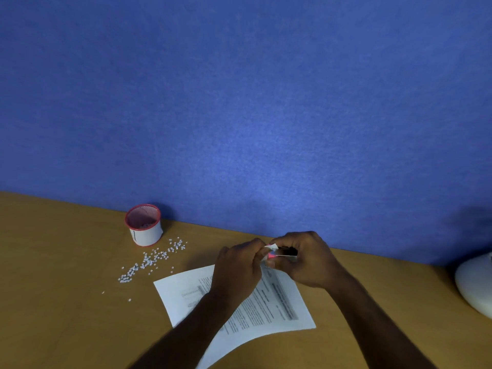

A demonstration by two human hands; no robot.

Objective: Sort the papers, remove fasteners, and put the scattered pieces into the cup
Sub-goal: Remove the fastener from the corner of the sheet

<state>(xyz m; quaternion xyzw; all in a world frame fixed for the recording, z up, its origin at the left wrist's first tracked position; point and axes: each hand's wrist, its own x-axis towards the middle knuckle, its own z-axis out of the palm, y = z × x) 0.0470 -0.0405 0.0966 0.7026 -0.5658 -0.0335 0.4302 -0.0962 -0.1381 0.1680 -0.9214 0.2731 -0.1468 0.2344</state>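
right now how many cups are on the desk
1. The cup, red-rimmed, stands near the blue wall at the desk's left, just behind the scattered white pieces. None seems hidden.

The table point(66, 302) is looking like brown wood laminate, smooth and matt. The wall point(239, 102) behind is showing a blue, felt-like cloth with fine rough grain. The papers point(279, 302) are looking thin, matt and white with print. The cup point(145, 225) seems to be paper, with a red rim. The scattered pieces point(149, 261) are looking like tiny white paper dots.
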